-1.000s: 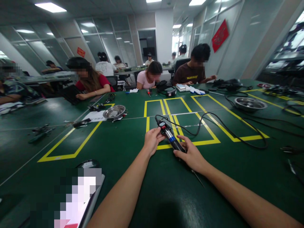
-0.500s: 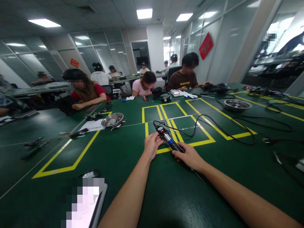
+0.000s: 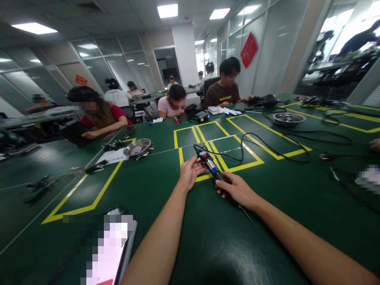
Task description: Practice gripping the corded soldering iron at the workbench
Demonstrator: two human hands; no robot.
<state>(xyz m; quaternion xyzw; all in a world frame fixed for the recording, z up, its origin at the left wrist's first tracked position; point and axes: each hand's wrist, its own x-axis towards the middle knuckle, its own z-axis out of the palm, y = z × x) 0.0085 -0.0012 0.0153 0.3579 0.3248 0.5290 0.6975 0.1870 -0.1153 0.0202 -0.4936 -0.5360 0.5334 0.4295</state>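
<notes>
My right hand (image 3: pixel 237 189) is closed around the dark grip of a corded electric screwdriver (image 3: pixel 211 165) with a silver and blue band. The tool slants over the green table, its cable end pointing away from me. Its long thin bit (image 3: pixel 248 217) sticks out below my right wrist, towards me. My left hand (image 3: pixel 190 173) is beside the cable end, palm turned up, with fingers stretched out under or against it. A small orange spot shows near my left thumb; what it is, I cannot make out. A black cable (image 3: pixel 242 148) loops off to the right.
Yellow tape outlines (image 3: pixel 97 198) mark the green table. Steel bowls stand at left (image 3: pixel 137 147) and right (image 3: pixel 288 118). A phone-like device (image 3: pixel 127 241), partly blurred out, is near my left forearm. A plug (image 3: pixel 325 156) lies at right. Several people sit across the table.
My view has shifted slightly, so the surroundings sit further left and higher. The screwdriver has stayed in my right hand. My left fingers look more stretched out, and the orange spot now shows.
</notes>
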